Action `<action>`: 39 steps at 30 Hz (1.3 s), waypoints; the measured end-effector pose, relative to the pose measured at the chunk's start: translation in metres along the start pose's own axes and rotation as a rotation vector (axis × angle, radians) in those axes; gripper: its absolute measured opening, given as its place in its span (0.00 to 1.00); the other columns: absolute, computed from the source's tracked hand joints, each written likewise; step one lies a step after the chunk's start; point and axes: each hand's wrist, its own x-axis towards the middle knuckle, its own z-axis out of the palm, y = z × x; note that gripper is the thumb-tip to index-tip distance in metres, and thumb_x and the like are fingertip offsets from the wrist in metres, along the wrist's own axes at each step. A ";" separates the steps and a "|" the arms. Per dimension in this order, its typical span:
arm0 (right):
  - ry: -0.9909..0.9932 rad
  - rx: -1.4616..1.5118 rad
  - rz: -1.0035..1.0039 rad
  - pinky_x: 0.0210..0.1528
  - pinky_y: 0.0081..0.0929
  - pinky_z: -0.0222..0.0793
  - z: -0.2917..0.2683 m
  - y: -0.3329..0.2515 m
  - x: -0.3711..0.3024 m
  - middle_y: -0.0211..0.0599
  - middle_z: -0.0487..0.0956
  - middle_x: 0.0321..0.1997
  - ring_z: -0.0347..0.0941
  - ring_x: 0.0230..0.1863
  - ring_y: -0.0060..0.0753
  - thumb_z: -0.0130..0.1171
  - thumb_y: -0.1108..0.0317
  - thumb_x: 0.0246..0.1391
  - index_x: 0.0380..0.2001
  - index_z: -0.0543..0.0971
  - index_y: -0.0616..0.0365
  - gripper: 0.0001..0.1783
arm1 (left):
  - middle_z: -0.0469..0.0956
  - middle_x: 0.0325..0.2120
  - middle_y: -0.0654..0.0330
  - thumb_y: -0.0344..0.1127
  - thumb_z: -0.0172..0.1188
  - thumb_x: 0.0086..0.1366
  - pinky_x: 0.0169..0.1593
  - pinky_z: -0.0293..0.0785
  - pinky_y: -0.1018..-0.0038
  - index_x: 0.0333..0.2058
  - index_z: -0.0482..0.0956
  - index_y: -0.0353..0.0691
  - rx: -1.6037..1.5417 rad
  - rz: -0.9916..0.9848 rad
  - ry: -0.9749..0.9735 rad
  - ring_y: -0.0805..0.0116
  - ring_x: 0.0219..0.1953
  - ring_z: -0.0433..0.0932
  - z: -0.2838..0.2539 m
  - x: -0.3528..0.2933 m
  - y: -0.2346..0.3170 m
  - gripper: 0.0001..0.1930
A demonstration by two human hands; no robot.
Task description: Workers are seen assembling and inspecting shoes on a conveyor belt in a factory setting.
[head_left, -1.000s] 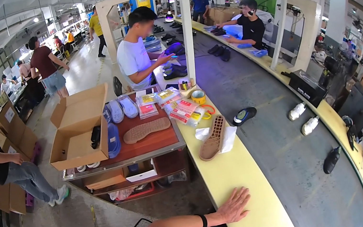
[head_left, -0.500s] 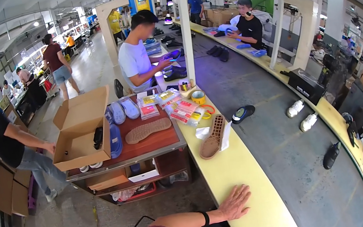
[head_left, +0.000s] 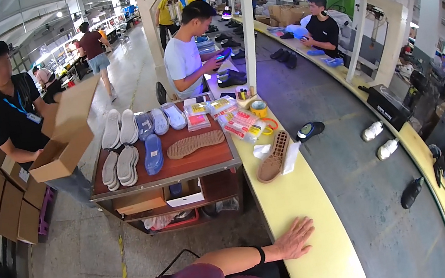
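My left hand (head_left: 295,239) lies flat, palm down, on the pale yellow bench top (head_left: 310,195), fingers spread and holding nothing. A black band (head_left: 261,254) circles its wrist. Farther along the same bench, a brown outsole (head_left: 274,156) rests beside white paper (head_left: 291,158). Beyond them are yellow-handled scissors (head_left: 269,125), a tape roll (head_left: 259,109) and plastic packets (head_left: 239,124). My right hand is out of the picture.
A cart (head_left: 166,177) left of the bench carries grey soles (head_left: 127,164), blue soles (head_left: 153,154) and a tan sole (head_left: 195,144). Beside it a person in black (head_left: 22,117) holds an open cardboard box (head_left: 63,155). Right of the bench, a grey conveyor (head_left: 356,187) carries shoes; co-workers sit along it.
The person at the left has lifted the cardboard box off the cart and moved it left, uncovering grey and blue soles. The view has shifted slightly left; my left hand stays on the bench.
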 end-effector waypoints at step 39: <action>-0.446 0.046 -0.193 0.44 0.40 0.77 0.112 -0.136 0.027 0.41 0.78 0.39 0.80 0.42 0.38 0.55 0.59 0.73 0.47 0.77 0.59 0.14 | 0.53 0.77 0.37 0.52 0.62 0.71 0.83 0.39 0.46 0.71 0.63 0.25 -0.176 0.025 0.094 0.42 0.82 0.46 0.011 0.009 0.007 0.41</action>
